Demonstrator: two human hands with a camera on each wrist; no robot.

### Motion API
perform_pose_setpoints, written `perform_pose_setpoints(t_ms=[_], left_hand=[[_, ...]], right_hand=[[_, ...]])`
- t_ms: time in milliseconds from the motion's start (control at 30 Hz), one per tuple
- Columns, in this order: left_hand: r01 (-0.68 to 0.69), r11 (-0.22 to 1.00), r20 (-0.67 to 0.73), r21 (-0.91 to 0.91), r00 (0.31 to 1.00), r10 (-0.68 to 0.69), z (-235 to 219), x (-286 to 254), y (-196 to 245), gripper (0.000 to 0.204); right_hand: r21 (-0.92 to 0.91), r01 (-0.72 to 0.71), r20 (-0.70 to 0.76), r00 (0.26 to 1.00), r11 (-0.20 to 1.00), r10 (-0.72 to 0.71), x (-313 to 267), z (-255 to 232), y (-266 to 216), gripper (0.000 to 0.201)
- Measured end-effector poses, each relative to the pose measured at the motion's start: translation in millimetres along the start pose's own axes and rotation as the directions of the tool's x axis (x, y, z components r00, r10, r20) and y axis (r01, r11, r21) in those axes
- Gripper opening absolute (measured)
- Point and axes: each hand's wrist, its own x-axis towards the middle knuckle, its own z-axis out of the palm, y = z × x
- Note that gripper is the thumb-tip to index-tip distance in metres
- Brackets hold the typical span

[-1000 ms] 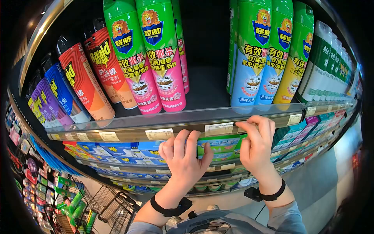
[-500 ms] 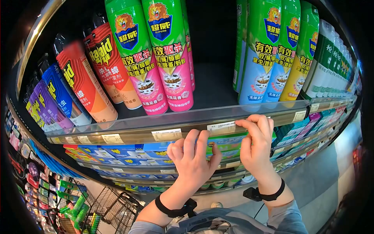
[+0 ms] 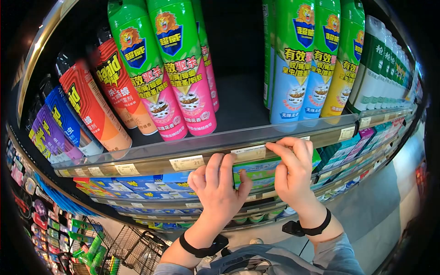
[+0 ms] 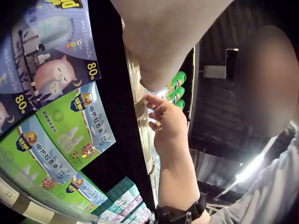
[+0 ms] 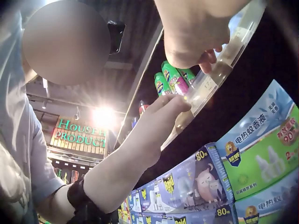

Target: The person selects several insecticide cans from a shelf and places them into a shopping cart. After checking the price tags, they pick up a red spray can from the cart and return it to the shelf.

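A small price label sits in the clear rail along the shelf's front edge. My right hand has its index fingertip at the label's right end, with the thumb apart below. Bent over the rail near the label's left end are the fingers of my left hand, its thumb spread to the side. In the right wrist view both hands meet the rail from below. Above the label stand green-and-pink spray cans on the left and green-and-blue spray cans on the right.
Red-and-orange Raid cans line the shelf's left side; white-and-green bottles stand at the right. Another price label is left of my hands. Green boxes fill the shelf below. A wire shopping cart stands at lower left.
The left hand has shifted right along the rail, nearer the label. The right index fingertip has stayed at the label's right end. The head view has swayed sideways slightly.
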Motion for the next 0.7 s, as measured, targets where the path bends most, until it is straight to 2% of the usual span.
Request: perform_pose_setpoints(t_ms=[233,333,400,567,700], left_hand=[[0.011,1.0,0.012,0.02,1.0,-0.011,0,3,3,0.049],[0.034,0.999,0.071,0.01,0.997,-0.035,-6,6,7,0.05],[-0.001,1.0,0.043,0.016,0.999,0.001,-3,4,5,0.049],[-0.042,0.996,0.007,0.081,0.999,0.042,-1,-1,1,0.047],[-0.002,0.996,-0.01,0.09,1.0,0.003,0,1,5,0.043]], right_hand=[[0.038,0.092,-0.06,0.994,0.995,-0.09,-7,-7,9,0.034],[0.035,0.11,-0.074,0.991,0.993,-0.107,-16,-16,16,0.031],[0.029,0.135,-0.081,0.988,0.99,-0.133,-22,-24,25,0.027],[-0.01,0.079,-0.137,0.987,0.997,-0.08,-42,-47,49,0.029],[-0.05,0.03,-0.139,0.99,0.998,-0.036,-51,-67,67,0.03]])
